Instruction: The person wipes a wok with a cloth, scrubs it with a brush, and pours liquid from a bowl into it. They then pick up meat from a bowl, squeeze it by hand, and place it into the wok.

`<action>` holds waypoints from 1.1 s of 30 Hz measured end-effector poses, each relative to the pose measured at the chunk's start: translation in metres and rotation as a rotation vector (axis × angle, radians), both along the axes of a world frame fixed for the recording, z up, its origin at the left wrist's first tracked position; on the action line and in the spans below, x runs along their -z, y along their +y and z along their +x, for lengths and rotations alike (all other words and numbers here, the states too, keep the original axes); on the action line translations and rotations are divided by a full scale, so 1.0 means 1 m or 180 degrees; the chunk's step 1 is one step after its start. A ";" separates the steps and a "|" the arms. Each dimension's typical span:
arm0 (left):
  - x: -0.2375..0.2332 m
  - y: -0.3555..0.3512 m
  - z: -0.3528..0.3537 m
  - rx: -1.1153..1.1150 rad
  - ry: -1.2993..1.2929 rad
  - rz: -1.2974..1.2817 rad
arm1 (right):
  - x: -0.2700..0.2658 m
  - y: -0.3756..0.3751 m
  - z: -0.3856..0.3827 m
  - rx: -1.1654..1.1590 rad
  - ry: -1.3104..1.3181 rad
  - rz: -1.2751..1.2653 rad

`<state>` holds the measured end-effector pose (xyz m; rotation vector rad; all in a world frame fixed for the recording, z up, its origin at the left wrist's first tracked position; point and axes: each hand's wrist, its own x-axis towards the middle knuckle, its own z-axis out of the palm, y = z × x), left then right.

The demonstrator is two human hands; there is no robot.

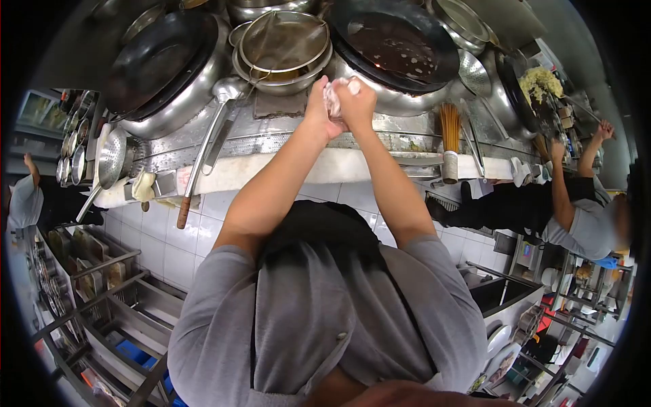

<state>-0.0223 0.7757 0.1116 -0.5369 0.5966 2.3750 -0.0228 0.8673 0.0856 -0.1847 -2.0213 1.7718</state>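
Both my hands are together in front of the stove, between a strainer resting on a metal pot and the right wok. My left hand (pixel 317 112) and my right hand (pixel 357 102) close round a soft, pale pinkish-white lump (pixel 331 100); its kind I cannot make out. The wire strainer (pixel 285 41) lies over the steel pot (pixel 281 87) just beyond my left hand. Past my right hand, the dark wok (pixel 400 44) holds brown liquid with small pale bits floating in it.
A second wok (pixel 159 61) sits at left, with a long-handled ladle (pixel 213 125) beside it. A bamboo brush (pixel 450 136) and a perforated skimmer (pixel 474 73) are at right. A white towel (pixel 251 175) lines the front edge. A co-worker (pixel 576 210) tends another wok at right.
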 end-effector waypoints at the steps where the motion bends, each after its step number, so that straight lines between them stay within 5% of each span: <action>1: 0.020 -0.002 -0.012 -0.0094 0.0141 -0.0011 | 0.005 -0.002 0.007 -0.0025 -0.0015 0.0773; 2: 0.056 -0.001 -0.031 -0.0193 0.0276 -0.0010 | 0.024 -0.004 0.008 0.0012 0.0516 0.1189; 6: 0.030 0.004 -0.021 -0.0931 0.0066 -0.0667 | 0.030 -0.021 0.013 0.0500 0.0715 0.0560; 9: 0.021 0.010 -0.019 -0.1436 0.0383 -0.1303 | 0.007 -0.030 0.013 0.0236 -0.0040 -0.1326; 12: 0.037 0.017 -0.025 -0.1586 0.1200 -0.1842 | -0.009 -0.019 0.005 -0.0104 -0.0392 -0.2234; 17: 0.028 0.015 -0.015 -0.1134 0.1846 -0.2616 | -0.007 -0.001 -0.002 -0.0624 -0.0643 -0.2227; 20: 0.074 0.022 -0.041 -0.1247 0.1809 -0.1894 | -0.018 -0.006 0.006 -0.0706 -0.0900 -0.2301; 27: 0.040 0.020 -0.027 -0.1060 0.2232 -0.1580 | -0.014 -0.005 -0.002 -0.0590 -0.0466 -0.2197; 30: 0.030 0.020 -0.016 -0.1140 0.1437 -0.1011 | -0.009 -0.001 -0.012 -0.0315 -0.0009 -0.2063; 33: 0.038 0.014 -0.015 -0.0409 0.0396 -0.0285 | 0.000 0.001 -0.013 0.0055 0.0569 -0.0670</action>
